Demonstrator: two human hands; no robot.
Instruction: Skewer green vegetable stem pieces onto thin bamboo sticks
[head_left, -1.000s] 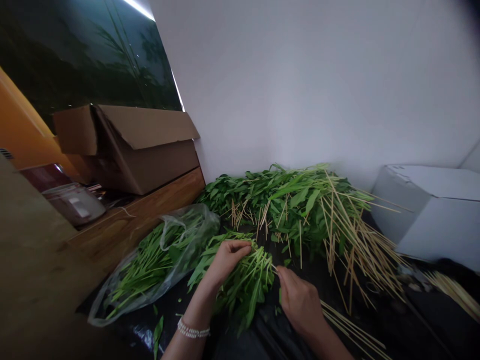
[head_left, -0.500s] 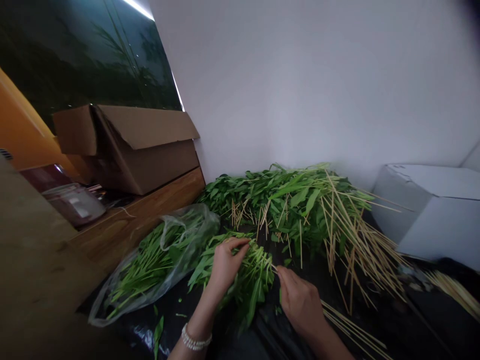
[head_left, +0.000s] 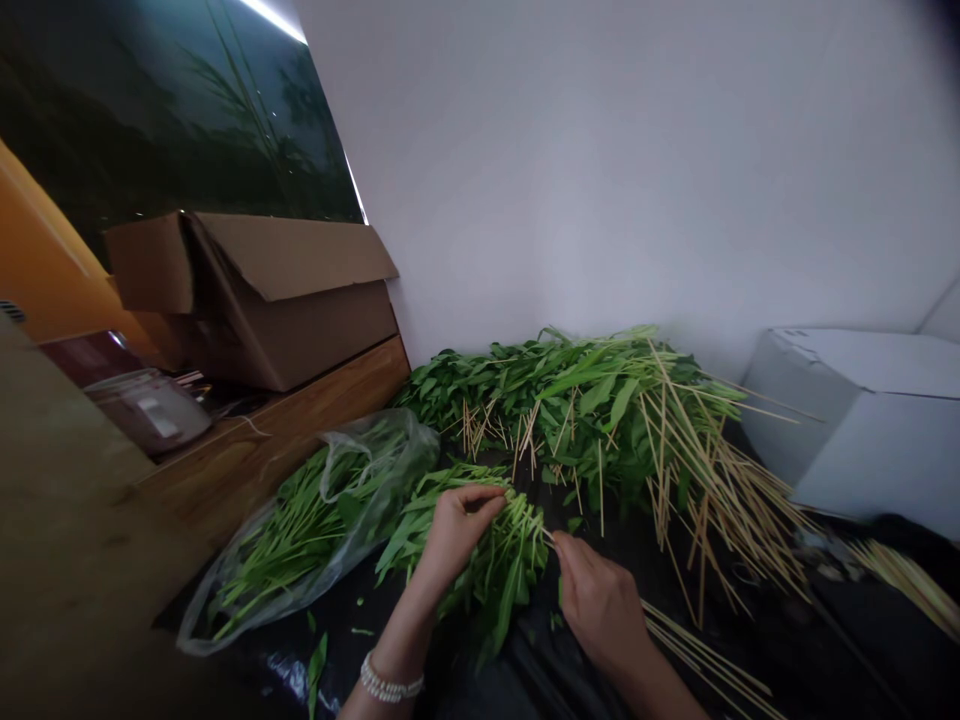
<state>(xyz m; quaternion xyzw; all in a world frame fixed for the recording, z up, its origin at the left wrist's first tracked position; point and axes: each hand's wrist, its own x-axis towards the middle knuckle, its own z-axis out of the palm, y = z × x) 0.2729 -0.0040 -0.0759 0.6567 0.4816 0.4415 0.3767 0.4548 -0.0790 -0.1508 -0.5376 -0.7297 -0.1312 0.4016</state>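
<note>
Before me lies a row of leafy green stems [head_left: 487,570], packed side by side. Thumb and fingers of my right hand [head_left: 604,600] pinch a thin wooden skewer [head_left: 549,537] at the right end of this row; most of its length is hidden by the greens and my hand. My left hand [head_left: 454,535], with a white beaded bracelet [head_left: 390,685] on its wrist, pinches at the row's upper side, apparently on a green stem. The fingertips there cover most of what they hold. Several loose skewers [head_left: 705,655] lie beside my right forearm.
Greens on skewers [head_left: 600,390] are heaped against the white wall [head_left: 600,180]. A clear plastic bag [head_left: 420,440] of greens lies at left, below an open cardboard box [head_left: 322,325]. A white box [head_left: 877,430] stands right. Black plastic sheeting [head_left: 525,690] covers the work surface.
My left hand has shifted slightly right and down along the row of greens, still pinching. My right hand keeps its hold on the skewer in nearly the same place.
</note>
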